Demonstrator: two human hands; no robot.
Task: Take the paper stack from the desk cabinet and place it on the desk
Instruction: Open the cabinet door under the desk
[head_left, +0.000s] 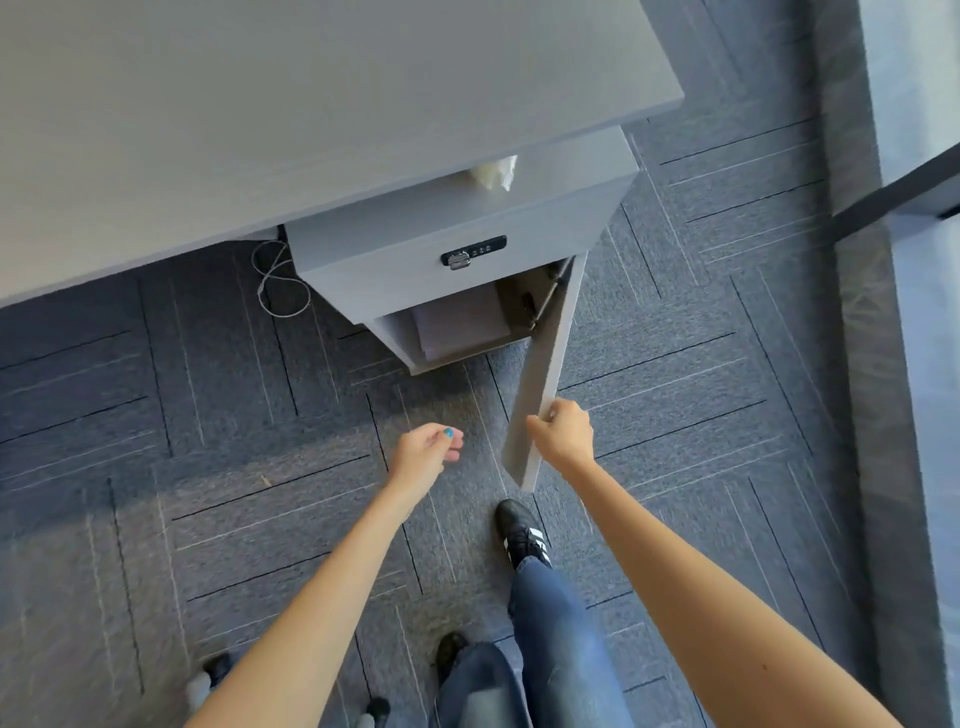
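Observation:
A grey desk cabinet stands under the grey desk, and its door is swung open toward me. Inside the lower compartment lies a white paper stack, partly hidden by the drawer front above it. My right hand grips the outer edge of the open door. My left hand hovers over the carpet left of the door, fingers loosely curled, holding nothing, well short of the papers.
A combination lock sits on the drawer front. A crumpled white tissue lies on the cabinet top. A cable dangles left of the cabinet. My feet stand on blue carpet. Another desk's edge is at the right.

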